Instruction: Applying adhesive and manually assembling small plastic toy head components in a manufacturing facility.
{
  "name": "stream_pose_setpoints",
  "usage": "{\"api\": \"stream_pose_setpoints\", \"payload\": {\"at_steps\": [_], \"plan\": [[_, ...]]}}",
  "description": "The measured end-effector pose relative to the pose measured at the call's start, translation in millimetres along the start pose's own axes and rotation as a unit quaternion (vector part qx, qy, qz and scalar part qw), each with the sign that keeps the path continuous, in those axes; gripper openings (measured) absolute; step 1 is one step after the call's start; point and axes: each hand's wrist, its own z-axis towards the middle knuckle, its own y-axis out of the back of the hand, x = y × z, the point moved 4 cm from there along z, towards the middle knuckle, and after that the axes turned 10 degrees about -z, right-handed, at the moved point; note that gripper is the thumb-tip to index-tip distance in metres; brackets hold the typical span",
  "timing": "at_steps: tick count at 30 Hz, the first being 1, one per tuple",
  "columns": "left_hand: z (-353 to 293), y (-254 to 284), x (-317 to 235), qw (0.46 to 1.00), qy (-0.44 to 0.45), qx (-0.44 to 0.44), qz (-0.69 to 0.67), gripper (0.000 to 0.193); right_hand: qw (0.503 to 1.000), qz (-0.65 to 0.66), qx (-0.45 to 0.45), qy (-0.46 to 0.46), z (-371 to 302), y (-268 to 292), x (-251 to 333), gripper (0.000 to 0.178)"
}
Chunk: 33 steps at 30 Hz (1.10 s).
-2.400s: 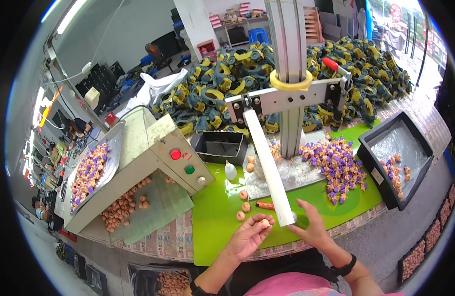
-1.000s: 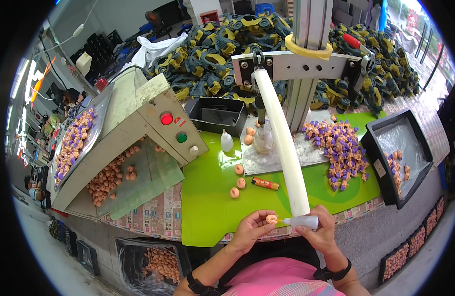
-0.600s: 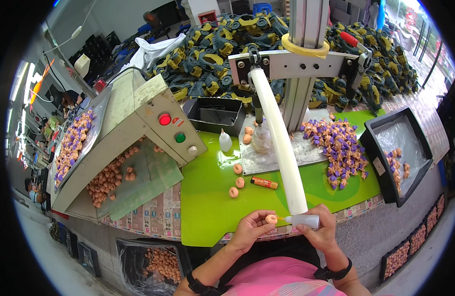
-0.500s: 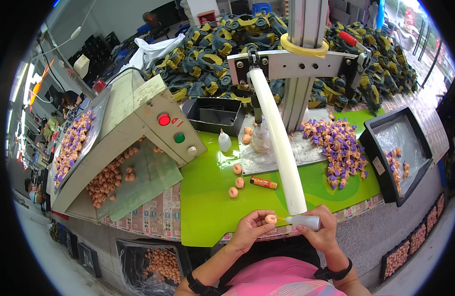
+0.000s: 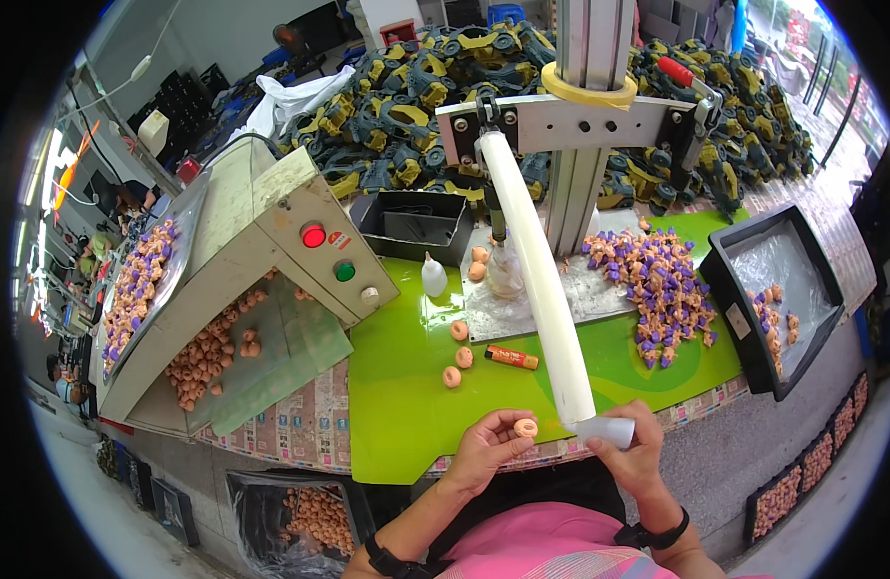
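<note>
My left hand [image 5: 487, 450] pinches a small peach-coloured hollow doll head [image 5: 525, 427] between thumb and fingertips, its opening facing up. To its right, my right hand [image 5: 634, 454] grips a white squeeze bottle [image 5: 611, 430] lying on its side, nozzle end toward the head. Bottle and head are apart, and the nozzle is partly hidden by the lower end of a long white tube [image 5: 544, 289]. Ahead on the green mat [image 5: 397, 425] rest three loose heads [image 5: 452, 377] beside a red-and-orange cylinder [image 5: 512, 357]. A second white squeeze bottle [image 5: 433, 277] stands upright farther back.
A beige machine [image 5: 257, 212] with lit buttons stands left, many heads on its lower tray. Purple-and-peach figures [image 5: 662, 299] are heaped at right, near a black bin [image 5: 821, 333]. A metal press column [image 5: 572, 193] rises centrally before piled yellow-and-black toy vehicles [image 5: 406, 116].
The bottle's nozzle has drawn away from the head toward the right. The head has turned slightly in my left fingers, showing its opening more. The view has shifted a little.
</note>
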Motion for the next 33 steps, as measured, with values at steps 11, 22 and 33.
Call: {"api": "stream_pose_setpoints", "payload": {"at_steps": [11,22,33], "plan": [[0.8,-9.6,1.3,0.988,0.073,0.042,-0.131,0.037,1.0,-0.007,0.006,-0.012,45.2,-47.1,-22.4,0.037],[-9.6,-7.6,4.1,0.971,0.111,0.069,-0.199,0.041,0.99,-0.126,-0.023,0.057,40.9,-9.8,-24.9,0.037],[-6.0,-18.8,10.6,0.967,0.133,0.076,-0.202,0.036,0.934,-0.348,-0.068,-0.04,56.7,32.7,-66.7,0.03]]}}
